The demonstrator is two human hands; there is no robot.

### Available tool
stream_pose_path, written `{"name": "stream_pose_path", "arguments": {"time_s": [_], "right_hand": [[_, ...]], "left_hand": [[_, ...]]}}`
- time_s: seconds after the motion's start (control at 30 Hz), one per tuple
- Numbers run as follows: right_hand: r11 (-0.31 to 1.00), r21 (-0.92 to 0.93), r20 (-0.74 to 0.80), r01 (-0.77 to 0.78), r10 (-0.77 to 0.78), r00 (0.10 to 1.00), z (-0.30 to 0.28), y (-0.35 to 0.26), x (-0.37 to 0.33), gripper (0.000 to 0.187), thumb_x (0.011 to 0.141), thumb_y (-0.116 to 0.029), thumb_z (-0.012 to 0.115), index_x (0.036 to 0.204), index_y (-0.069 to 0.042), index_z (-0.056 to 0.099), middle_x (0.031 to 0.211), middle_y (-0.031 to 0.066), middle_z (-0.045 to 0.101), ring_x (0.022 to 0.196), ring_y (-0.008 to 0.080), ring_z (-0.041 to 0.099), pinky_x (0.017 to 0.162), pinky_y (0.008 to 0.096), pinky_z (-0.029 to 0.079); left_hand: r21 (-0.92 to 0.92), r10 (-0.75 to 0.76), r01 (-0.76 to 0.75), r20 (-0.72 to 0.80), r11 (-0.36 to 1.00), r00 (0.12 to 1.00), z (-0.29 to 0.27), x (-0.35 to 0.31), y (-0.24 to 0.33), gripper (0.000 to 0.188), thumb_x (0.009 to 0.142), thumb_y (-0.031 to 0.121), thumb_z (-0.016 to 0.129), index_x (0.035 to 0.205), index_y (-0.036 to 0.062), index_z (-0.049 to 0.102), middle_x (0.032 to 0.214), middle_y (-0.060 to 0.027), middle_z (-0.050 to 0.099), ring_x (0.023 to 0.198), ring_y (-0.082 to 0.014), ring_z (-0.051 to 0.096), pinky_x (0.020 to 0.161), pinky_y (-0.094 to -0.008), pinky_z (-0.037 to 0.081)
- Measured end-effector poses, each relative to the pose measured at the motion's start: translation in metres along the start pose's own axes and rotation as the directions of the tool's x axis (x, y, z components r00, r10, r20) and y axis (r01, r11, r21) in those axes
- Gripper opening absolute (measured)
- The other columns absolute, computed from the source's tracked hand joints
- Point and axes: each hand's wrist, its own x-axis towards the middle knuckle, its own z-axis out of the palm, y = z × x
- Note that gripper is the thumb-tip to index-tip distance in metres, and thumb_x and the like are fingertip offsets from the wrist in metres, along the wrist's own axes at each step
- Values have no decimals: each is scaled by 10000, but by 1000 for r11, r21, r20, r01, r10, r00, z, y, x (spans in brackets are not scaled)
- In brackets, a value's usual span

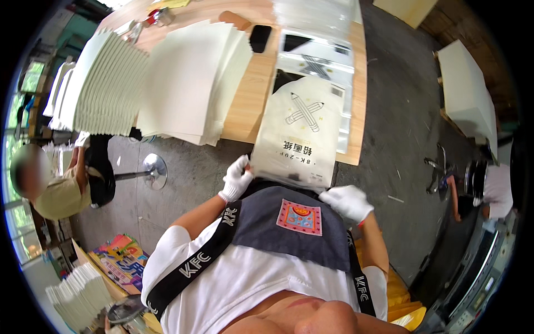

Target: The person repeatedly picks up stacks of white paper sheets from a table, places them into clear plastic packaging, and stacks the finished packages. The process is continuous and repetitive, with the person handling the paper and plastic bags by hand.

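Note:
A flat packet of drawing paper (303, 136) in a clear plastic sleeve lies at the table's near edge, its near end against my apron. Its cover is cream with crossed pencils and a black corner. My left hand (238, 178), in a white glove, pinches the packet's near left corner. At the near right corner is my gloved right hand (349, 202), fingers closed on the sleeve's edge; its fingertips are partly hidden. Beyond lie more printed plastic sleeves (320, 50), overlapping under the packet.
Left on the wooden table (245, 114) stand fanned stacks of white paper (186, 78). A black phone (260, 39) lies beside them. Another person (58, 178) sits at the left, and a second person (495, 189) is at the far right. A large white stack (470, 92) stands on the right.

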Motion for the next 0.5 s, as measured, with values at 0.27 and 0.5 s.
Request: {"name": "stream_pose_path", "arguments": {"time_s": [0.27, 0.5], "right_hand": [[11, 864, -482, 504, 311, 819, 66, 10, 142, 538, 977, -390, 527, 1352, -7, 478, 1184, 121, 634, 953, 245, 649, 744, 353, 548], [-16, 794, -579, 608, 285, 764, -2, -31, 118, 430, 997, -254, 510, 1337, 5, 457, 1259, 127, 579, 1072, 227, 619, 894, 368, 518]], "left_hand": [[-63, 168, -191, -263, 980, 950, 4, 67, 35, 184, 786, -60, 532, 773, 75, 409, 703, 13, 320, 654, -93, 336, 563, -266, 335], [235, -348, 334, 19, 913, 937, -29, 4, 11, 133, 806, 138, 627, 863, 55, 540, 748, -54, 582, 726, -169, 596, 670, -329, 511]]}}
